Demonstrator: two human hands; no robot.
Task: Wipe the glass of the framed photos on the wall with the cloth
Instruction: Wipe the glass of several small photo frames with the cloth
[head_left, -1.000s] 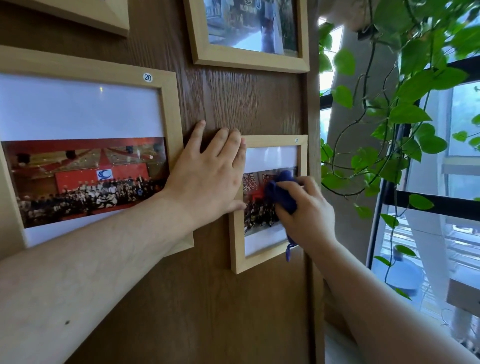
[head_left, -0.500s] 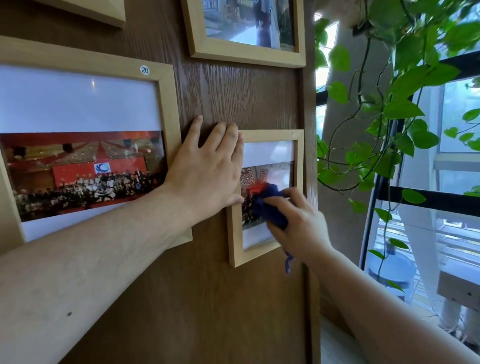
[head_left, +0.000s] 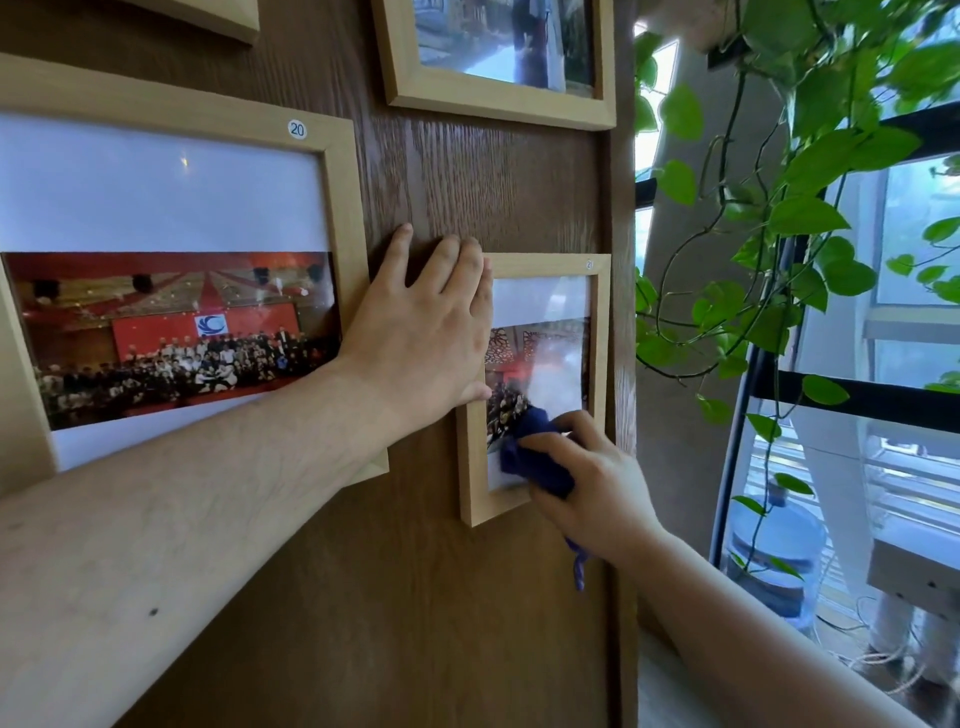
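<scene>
**Cloth at the bottom of the small frame**

Forearms reach in from below — nearest the camera, the left one crosses the lower corner of the large frame (head_left: 171, 275) marked 20. Further along, the right hand (head_left: 592, 488) has its fingers (head_left: 582, 423) curled tight around a bunched blue cloth (head_left: 535, 457), pressing it to the lower part of the glass of the small frame (head_left: 540, 384); a loose tail of cloth hangs below the wrist. The left hand (head_left: 421, 343) lies flat, fingers together and extended, palm across the small frame's left rail and fingertips on the wood wall panel (head_left: 467, 176) above, steadying it.

Judging by this, the wipe is on the bottom strip, with the upper glass free of the cloth. The risk is the frame swinging or lifting off its hanger if the cloth pushes sideways harder than the left palm holds — or that palm leaving smears along the glass edge. Beyond, another frame (head_left: 498, 98) hangs above, and a trailing vine (head_left: 810, 208) sits by the window, well apart.
</scene>
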